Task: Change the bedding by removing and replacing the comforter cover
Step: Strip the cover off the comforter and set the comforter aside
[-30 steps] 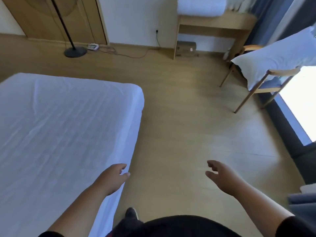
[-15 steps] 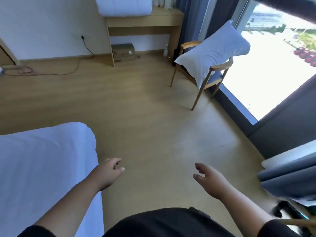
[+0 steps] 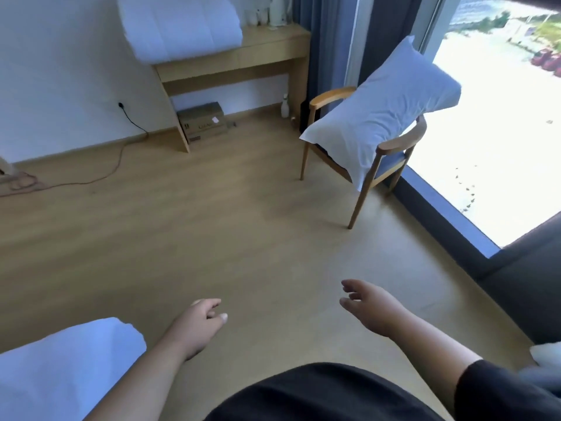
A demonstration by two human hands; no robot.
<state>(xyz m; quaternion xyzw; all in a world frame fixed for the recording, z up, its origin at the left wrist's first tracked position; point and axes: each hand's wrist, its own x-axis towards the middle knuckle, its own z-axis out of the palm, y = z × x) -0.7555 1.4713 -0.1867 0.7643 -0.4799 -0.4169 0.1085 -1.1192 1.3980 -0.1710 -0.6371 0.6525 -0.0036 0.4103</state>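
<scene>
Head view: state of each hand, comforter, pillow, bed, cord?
Left hand: open, holds nothing.
Right hand: open, holds nothing.
Comforter: folded on the desk.
Pillow: lying across the chair arms.
Bed: no comforter on the visible corner.
Cord: plugged in.

Cut-offs, blur and unreadable bits, head view.

Bed (image 3: 60, 369): only one white corner shows, the rest runs off the left and bottom edges. Folded white comforter (image 3: 179, 22) on the left end of the desk (image 3: 243, 56) is cropped by the top edge. Small bottles (image 3: 274, 10) at the desk's back right corner are blurred and cut at the top, type can't be told. Box (image 3: 202, 121) under the desk: label too small to read. Pillow (image 3: 382, 107) covers most of the chair (image 3: 394, 147) seat and back. White soft item (image 3: 546, 354) at the right edge is cropped, unidentifiable. Left hand (image 3: 197, 325) fingertips curl under, partly hidden; right hand (image 3: 368, 308) slightly blurred.
</scene>
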